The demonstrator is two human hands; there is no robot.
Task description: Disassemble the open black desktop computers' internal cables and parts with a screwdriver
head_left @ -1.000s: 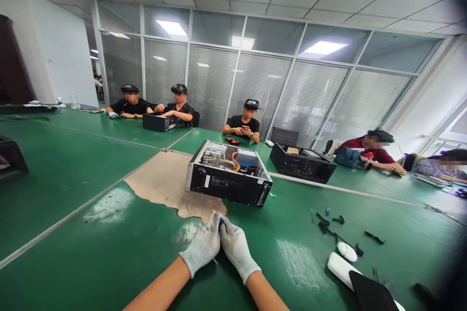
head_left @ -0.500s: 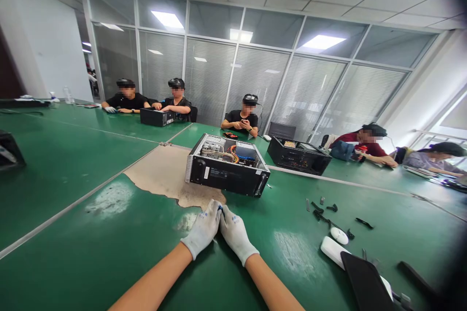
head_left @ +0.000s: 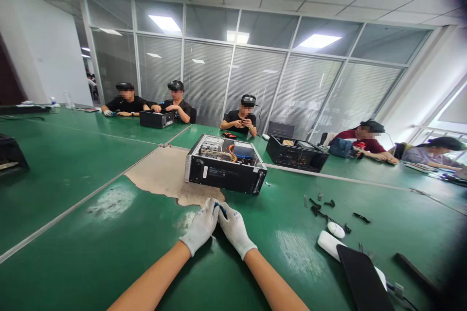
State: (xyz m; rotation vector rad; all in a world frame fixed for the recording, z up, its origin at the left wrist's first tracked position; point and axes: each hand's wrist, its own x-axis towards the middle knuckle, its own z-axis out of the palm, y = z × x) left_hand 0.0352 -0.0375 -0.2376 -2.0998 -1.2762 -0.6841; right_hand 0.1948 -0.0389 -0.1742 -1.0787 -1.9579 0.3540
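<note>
Meeting before you, your gloved left hand (head_left: 202, 227) and right hand (head_left: 234, 229) curl inward, touching each other over the green worktop (head_left: 146, 252); whether either grips anything cannot be told. Just beyond them, the uncovered computer case (head_left: 226, 173) rests partly on the tan patch (head_left: 156, 171).

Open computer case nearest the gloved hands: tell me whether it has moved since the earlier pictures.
No. The open computer case overlaps the right side of the tan patch just as before; only the camera's view has shifted.
</note>
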